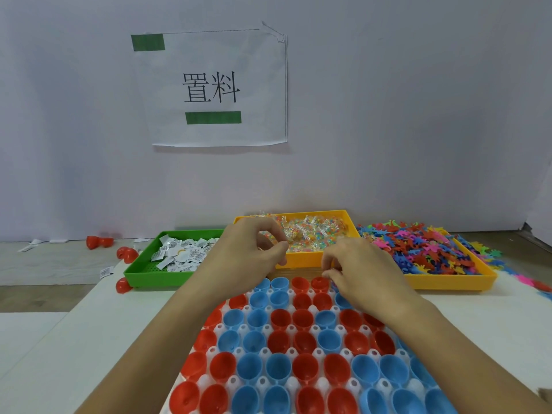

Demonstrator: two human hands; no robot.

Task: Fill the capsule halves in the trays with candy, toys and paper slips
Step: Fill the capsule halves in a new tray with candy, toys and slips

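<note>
Beneath both hands, nearly all red and blue capsule halves [304, 366] look empty. Left hand [254, 252] pinches wrapped candy over the candy tray [343, 215]; right hand [355, 267] curls over the far row, contents unclear.

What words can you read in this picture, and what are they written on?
"置料" in big black characters, on the white paper sign taped to the wall, with a green bar under them.
The paper slips in the green tray have printing, but it is too small and blurred to read.
One slip on the table has print too, also unreadable.
</note>
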